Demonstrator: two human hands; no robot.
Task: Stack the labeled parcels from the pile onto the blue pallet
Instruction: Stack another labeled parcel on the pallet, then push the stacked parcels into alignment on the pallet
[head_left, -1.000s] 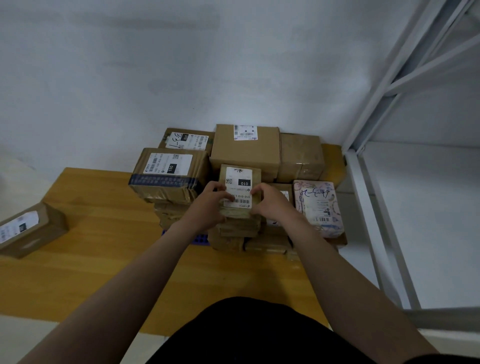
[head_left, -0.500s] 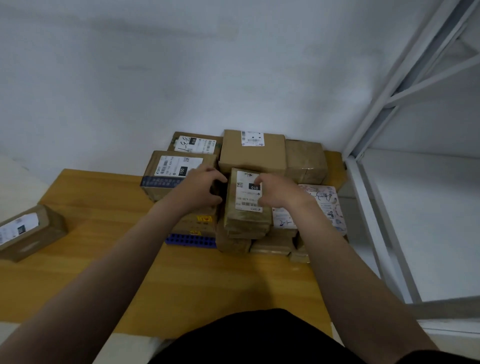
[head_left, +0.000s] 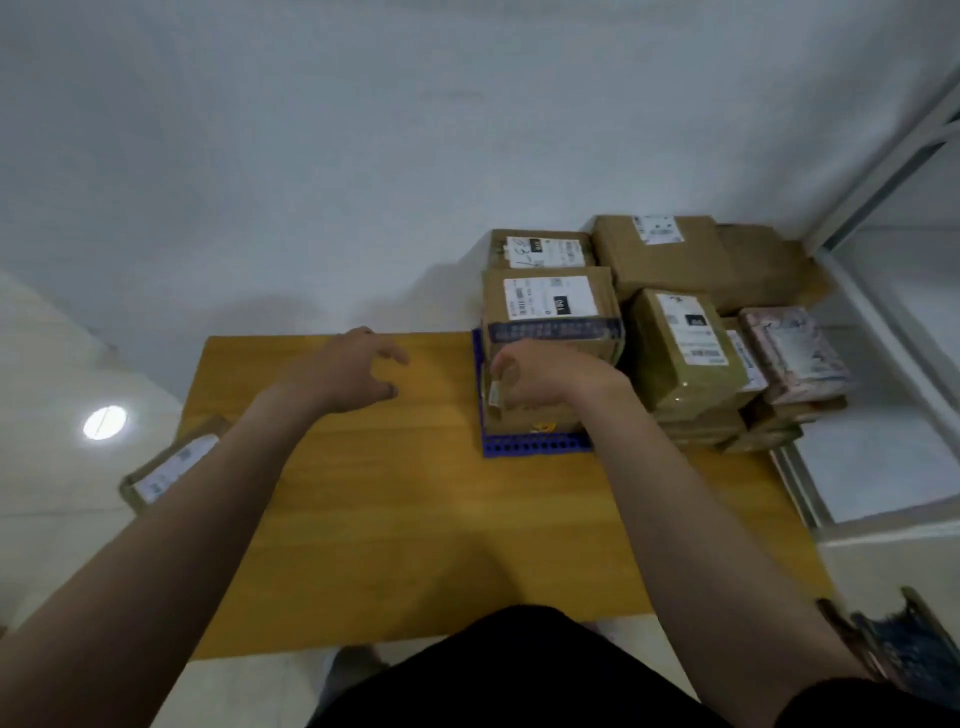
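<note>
A stack of brown labeled parcels covers the blue pallet (head_left: 535, 447), whose front edge shows under it. The small parcel with a white label (head_left: 680, 353) lies tilted on top of the stack's middle, free of both hands. My right hand (head_left: 545, 379) hovers in front of the left column, below the blue-taped parcel (head_left: 550, 306), fingers loosely curled and holding nothing. My left hand (head_left: 353, 369) hangs open over the wooden board (head_left: 415, 509), left of the pallet. One more labeled parcel (head_left: 171, 465) lies at the board's left edge, partly hidden by my left forearm.
A pink-patterned parcel (head_left: 795, 353) lies at the stack's right side. A white metal rack (head_left: 883, 374) stands close on the right. The grey wall is directly behind the stack. A dark object (head_left: 904, 644) shows at the lower right.
Both hands have let go of the small labeled parcel, which now rests on the stack. They have moved left, and my view has swung left too.
</note>
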